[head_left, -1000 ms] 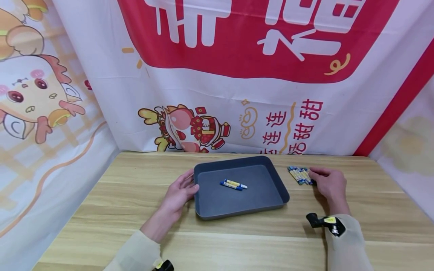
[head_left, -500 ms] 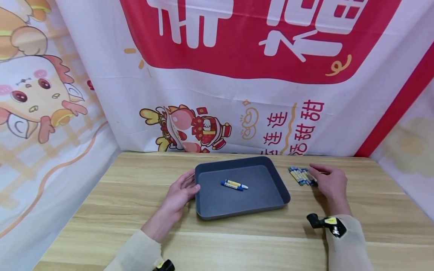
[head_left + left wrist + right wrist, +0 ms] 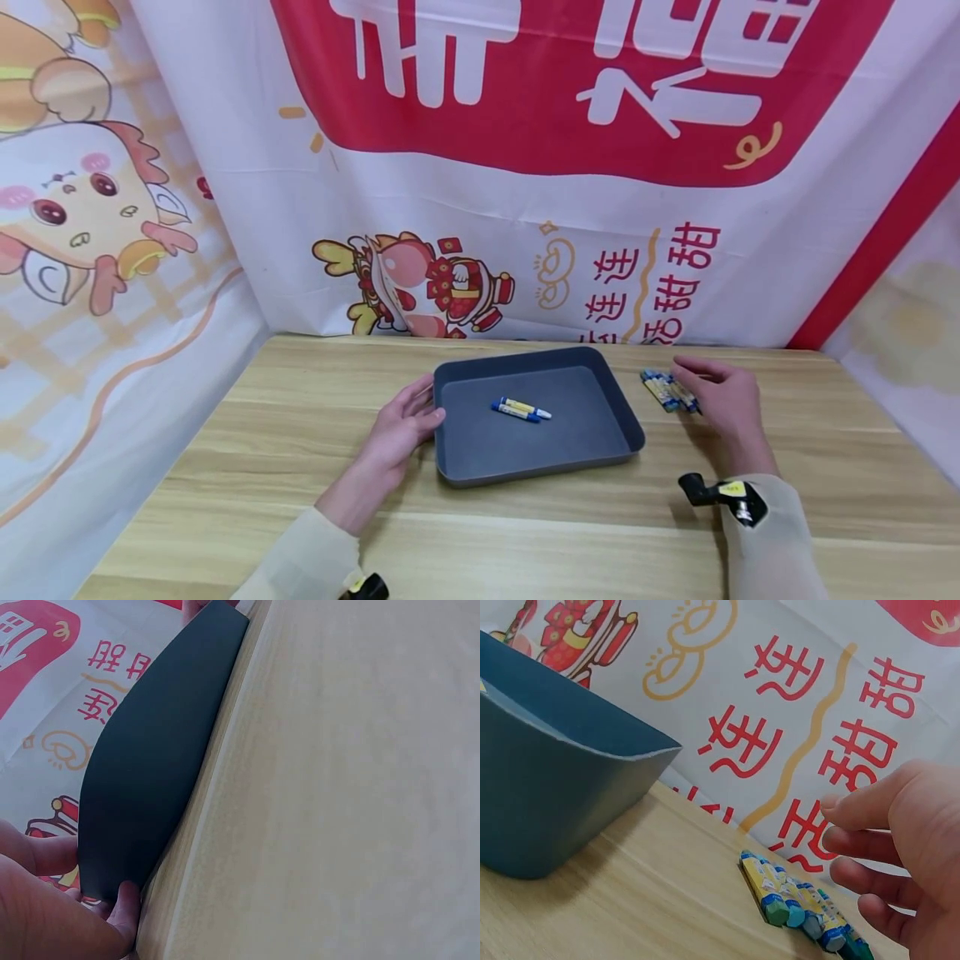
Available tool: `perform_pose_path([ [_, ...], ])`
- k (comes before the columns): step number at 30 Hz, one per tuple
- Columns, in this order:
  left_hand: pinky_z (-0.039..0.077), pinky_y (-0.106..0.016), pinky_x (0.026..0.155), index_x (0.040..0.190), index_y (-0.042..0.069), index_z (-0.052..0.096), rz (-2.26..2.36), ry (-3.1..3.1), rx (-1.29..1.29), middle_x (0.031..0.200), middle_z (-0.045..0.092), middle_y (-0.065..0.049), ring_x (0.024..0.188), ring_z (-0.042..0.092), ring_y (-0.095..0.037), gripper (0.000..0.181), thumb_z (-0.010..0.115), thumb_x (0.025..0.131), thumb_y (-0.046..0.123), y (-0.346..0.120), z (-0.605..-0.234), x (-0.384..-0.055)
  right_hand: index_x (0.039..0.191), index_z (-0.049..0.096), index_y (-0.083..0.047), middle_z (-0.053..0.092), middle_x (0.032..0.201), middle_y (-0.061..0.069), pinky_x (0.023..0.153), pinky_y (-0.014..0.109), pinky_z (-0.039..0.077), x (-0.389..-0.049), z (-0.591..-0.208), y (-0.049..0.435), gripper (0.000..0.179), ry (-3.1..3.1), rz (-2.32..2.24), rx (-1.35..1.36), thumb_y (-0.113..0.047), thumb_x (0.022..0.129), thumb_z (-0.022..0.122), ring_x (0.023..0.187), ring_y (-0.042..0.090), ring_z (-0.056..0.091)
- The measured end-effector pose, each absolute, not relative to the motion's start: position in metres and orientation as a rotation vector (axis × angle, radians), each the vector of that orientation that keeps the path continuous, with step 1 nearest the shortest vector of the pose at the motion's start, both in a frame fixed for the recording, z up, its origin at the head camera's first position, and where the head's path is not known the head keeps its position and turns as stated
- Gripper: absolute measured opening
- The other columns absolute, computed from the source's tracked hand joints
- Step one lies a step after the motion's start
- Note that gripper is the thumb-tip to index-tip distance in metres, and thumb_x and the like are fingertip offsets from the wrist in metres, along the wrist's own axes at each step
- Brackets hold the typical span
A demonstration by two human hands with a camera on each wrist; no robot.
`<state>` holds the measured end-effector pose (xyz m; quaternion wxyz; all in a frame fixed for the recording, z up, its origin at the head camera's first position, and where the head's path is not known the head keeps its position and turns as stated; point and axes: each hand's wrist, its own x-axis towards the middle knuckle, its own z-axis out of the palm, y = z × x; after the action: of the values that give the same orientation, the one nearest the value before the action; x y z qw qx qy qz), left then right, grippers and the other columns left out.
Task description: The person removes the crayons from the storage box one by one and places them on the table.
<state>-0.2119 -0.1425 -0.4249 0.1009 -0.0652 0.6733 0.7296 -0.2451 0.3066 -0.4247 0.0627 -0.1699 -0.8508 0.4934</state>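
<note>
A dark grey rectangular tray [image 3: 536, 475] lies on the wooden table, two crayons [image 3: 517, 410] side by side on its floor: one blue, one white-tipped. My left hand [image 3: 405, 425] holds the tray's left end; the left wrist view has the thumb [image 3: 52, 855] at the rim and a finger [image 3: 127, 904] low on the wall. To the right of the tray lies a row of several crayons [image 3: 791, 896] with yellow wrappers and green to blue-grey tips. Just above them hovers my right hand [image 3: 723, 404], fingers loosely bent, apart from the crayons in the right wrist view.
The wooden table [image 3: 525, 542] reaches back to a white cloth [image 3: 247, 208] with red and cartoon prints, hung behind it and along the sides. Each sleeve carries a black wrist camera mount [image 3: 723, 493].
My right hand has lifted slightly and shifted left over the crayon row, its fingers off the row's right end. The left hand stays on the tray. The head view has shifted a little.
</note>
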Motion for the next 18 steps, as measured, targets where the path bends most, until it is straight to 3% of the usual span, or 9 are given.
perform_pose_path([
  [7, 0.039, -0.052, 0.128, 0.164, 0.014, 0.039, 2.150, 1.989, -0.203, 0.172, 0.037, -0.016, 0.157, 0.040, -0.038, 0.066, 0.061, 0.104, 0.000, -0.142, -0.425, -0.212, 0.144, 0.067, -0.020, 0.065, 0.150, 0.011, 0.096, 0.025, 0.047, -0.246, -0.417, 0.296, 0.060, -2.611, 1.483, -0.373, -0.059, 0.099, 0.068, 0.137, 0.023, 0.055],
  [14, 0.040, -0.052, 0.128, 0.164, 0.014, 0.039, 2.152, 1.984, -0.209, 0.172, 0.036, -0.016, 0.157, 0.040, -0.038, 0.066, 0.061, 0.103, 0.000, -0.143, -0.424, -0.212, 0.134, 0.075, -0.016, 0.076, 0.133, 0.006, 0.083, 0.012, 0.052, -0.247, -0.408, 0.272, 0.051, -2.586, 1.423, -0.193, -0.051, 0.097, 0.075, 0.104, -0.007, 0.061],
  [18, 0.039, -0.052, 0.128, 0.164, 0.015, 0.039, 2.145, 1.985, -0.209, 0.172, 0.036, -0.016, 0.157, 0.039, -0.038, 0.066, 0.061, 0.104, 0.000, -0.143, -0.423, -0.212, 0.133, 0.076, -0.016, 0.078, 0.130, 0.007, 0.081, 0.013, 0.053, -0.248, -0.404, 0.260, 0.051, -2.588, 1.433, -0.123, -0.051, 0.096, 0.076, 0.097, -0.007, 0.063],
])
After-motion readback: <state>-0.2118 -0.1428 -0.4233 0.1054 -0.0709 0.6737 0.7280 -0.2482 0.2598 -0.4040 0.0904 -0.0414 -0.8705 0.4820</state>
